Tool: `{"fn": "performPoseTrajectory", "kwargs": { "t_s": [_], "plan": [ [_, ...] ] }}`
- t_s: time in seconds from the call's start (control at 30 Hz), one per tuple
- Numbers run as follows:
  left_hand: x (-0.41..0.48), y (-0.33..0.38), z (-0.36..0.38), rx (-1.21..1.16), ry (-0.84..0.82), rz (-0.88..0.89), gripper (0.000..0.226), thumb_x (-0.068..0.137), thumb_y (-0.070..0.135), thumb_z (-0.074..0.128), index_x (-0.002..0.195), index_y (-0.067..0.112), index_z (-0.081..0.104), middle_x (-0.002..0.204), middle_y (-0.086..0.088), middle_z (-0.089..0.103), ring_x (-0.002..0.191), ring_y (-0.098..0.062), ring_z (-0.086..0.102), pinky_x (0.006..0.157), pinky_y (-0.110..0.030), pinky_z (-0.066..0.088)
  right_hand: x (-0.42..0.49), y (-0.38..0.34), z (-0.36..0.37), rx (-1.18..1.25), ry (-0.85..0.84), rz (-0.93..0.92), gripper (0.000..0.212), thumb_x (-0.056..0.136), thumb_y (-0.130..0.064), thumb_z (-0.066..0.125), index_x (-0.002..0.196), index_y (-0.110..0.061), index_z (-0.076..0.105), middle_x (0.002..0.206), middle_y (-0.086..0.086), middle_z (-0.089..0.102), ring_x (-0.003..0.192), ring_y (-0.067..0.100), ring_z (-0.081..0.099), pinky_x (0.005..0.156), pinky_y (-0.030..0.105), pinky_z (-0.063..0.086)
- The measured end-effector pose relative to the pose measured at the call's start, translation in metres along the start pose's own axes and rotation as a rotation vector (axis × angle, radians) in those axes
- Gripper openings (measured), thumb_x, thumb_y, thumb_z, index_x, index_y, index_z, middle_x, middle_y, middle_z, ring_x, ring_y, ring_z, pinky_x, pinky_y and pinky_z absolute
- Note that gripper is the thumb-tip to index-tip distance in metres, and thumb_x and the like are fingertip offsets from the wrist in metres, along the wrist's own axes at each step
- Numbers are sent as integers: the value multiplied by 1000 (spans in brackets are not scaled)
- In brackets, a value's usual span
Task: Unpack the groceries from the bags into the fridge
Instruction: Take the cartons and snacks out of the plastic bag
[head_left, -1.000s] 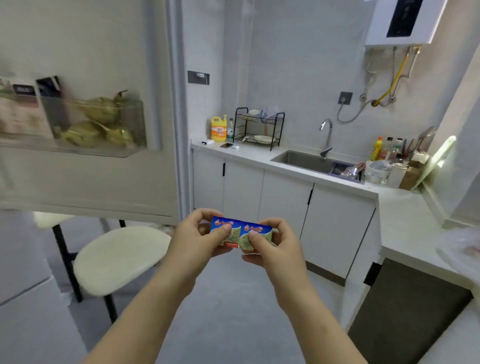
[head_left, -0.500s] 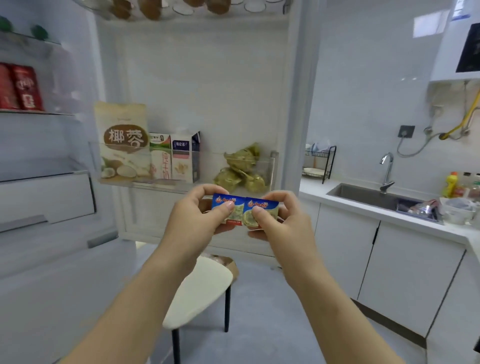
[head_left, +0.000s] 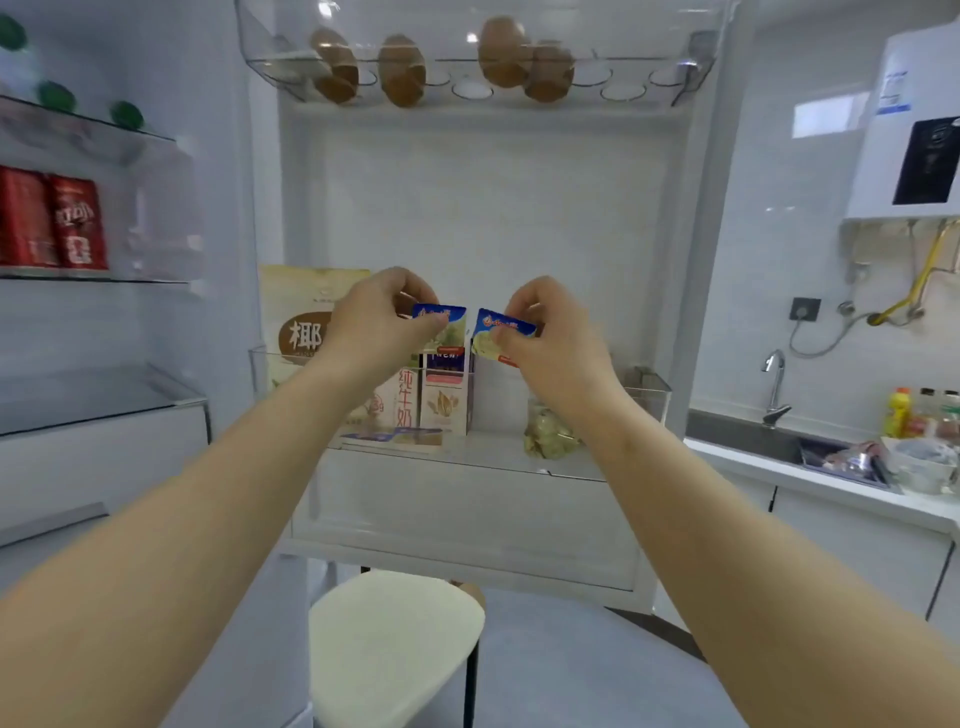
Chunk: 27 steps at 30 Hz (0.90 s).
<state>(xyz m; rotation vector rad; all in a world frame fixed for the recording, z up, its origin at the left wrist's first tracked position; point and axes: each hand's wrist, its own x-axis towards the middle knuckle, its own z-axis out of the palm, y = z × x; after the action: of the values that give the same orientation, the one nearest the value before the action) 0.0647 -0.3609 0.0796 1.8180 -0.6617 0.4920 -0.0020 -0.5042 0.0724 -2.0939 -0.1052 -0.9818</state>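
Two small blue-and-green packets are held up in front of the open fridge door. My left hand (head_left: 376, 319) pinches the left packet (head_left: 441, 325). My right hand (head_left: 553, 343) pinches the right packet (head_left: 498, 332), a small gap apart from the other. Both hover just above the door shelf (head_left: 519, 457), which holds a tan coconut bag (head_left: 298, 312), milk cartons (head_left: 444, 397) and a greenish wrapped bundle (head_left: 548, 434). The egg tray (head_left: 467, 91) at the door's top carries several brown eggs.
Red cans (head_left: 57, 223) stand on an inner fridge shelf at the left, green caps (head_left: 124, 114) on the shelf above. A cream stool (head_left: 395, 639) sits below the door. The counter with sink (head_left: 753, 431), tap and bottles runs along the right.
My view has swung from the kitchen counter to the fridge door. The joined packet has come apart into two pieces, one in each hand, and both hands have risen toward the door shelf.
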Motion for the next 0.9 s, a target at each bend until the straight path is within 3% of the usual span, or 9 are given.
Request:
{"fn": "performPoseTrajectory", "kwargs": {
  "t_s": [0.13,0.27,0.47,0.53,0.6,0.67,0.7,0.8,0.9],
  "plan": [
    [24,-24,-15,188,-121,-59,7,82,19,69,84,18,62,82,3,63,70,-10,55,54,-21,41,25,0,27,-185,-182,57,17,84,-11,62,78,-21,50,83,-5,61,75,9,58,53,19,44],
    [46,-45,-33,186,-229,-179,10,78,15,74,78,16,64,77,-3,64,64,-15,55,58,-25,46,48,-2,52,-174,-322,223,21,81,-9,65,69,-19,52,89,6,65,90,21,65,74,37,57],
    [65,-58,-43,451,-484,-305,7,76,19,76,76,14,71,77,-4,68,68,-18,61,72,-29,56,61,-4,62,-322,-556,491,4,86,-9,64,86,-10,60,74,4,61,56,13,56,44,17,46],
    [68,-55,-42,490,-552,-372,11,77,17,74,86,11,71,79,-6,70,72,-20,65,79,-31,57,65,-2,61,-320,-600,578,4,86,-7,64,89,-9,62,76,5,63,60,15,60,51,24,54],
    [70,-49,-40,477,-627,-444,11,83,10,68,93,7,68,68,-3,70,63,-14,68,62,-23,58,69,-1,61,-282,-627,644,5,87,-1,61,88,-6,63,76,8,64,64,21,63,66,33,56],
    [70,-45,-40,456,-697,-512,13,87,3,62,99,3,65,56,0,68,48,-7,65,41,-16,48,71,0,61,-249,-669,695,11,89,4,55,86,-3,63,74,10,64,60,23,65,66,34,57],
    [70,-44,-40,461,-716,-530,18,88,2,61,106,2,64,56,-1,68,45,-7,65,37,-14,45,71,-1,61,-232,-704,717,16,90,6,50,85,-3,62,73,10,64,58,22,65,65,33,58],
    [73,-45,-40,476,-741,-579,26,88,2,61,114,1,61,64,-5,69,45,-10,65,36,-15,45,69,-6,62,-171,-804,776,27,93,12,38,88,0,61,67,11,68,62,21,69,62,29,57],
    [75,-50,-39,538,-766,-578,26,88,11,62,113,6,64,86,-4,72,63,-11,69,52,-18,52,67,-4,65,-146,-781,795,27,92,12,40,104,2,61,97,17,66,90,29,66,75,33,54]
  ]
}}
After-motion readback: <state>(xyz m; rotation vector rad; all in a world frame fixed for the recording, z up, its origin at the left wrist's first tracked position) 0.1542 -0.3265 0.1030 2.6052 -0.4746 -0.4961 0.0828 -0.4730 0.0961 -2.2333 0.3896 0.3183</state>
